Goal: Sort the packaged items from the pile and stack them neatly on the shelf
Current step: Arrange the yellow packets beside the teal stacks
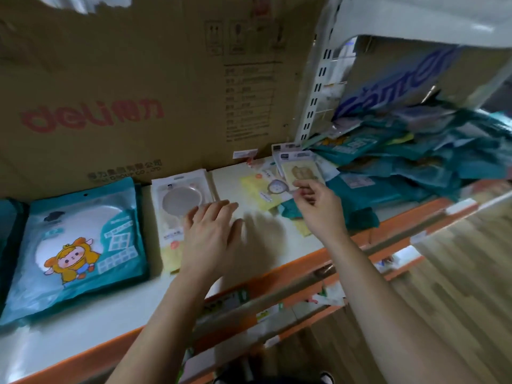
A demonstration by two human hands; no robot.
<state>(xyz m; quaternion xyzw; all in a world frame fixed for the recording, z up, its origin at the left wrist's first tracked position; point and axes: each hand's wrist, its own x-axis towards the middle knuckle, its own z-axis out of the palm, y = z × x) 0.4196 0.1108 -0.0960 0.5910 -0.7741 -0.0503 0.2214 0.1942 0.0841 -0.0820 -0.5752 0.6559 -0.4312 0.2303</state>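
A jumbled pile of teal packages point(410, 159) lies at the right end of the white shelf point(91, 322). My right hand point(315, 200) pinches the lower edge of a small card pack with a yellow picture point(300, 169), lifted just left of the pile. My left hand point(213, 234) lies flat with straight fingers on a stack of white packs showing a round pink item point(177, 200). Further left sits a stack of teal bags printed with a cartoon child point(77, 250). A yellow pack with a round grey figure point(260, 192) lies between my hands.
A big brown Deli carton point(133, 87) stands behind the shelf. A white slotted upright point(318, 87) rises at the back right, with a blue-lettered box point(401, 76) behind it. Orange edging point(304, 261) runs along the shelf front; wood-look floor point(457, 273) lies below right.
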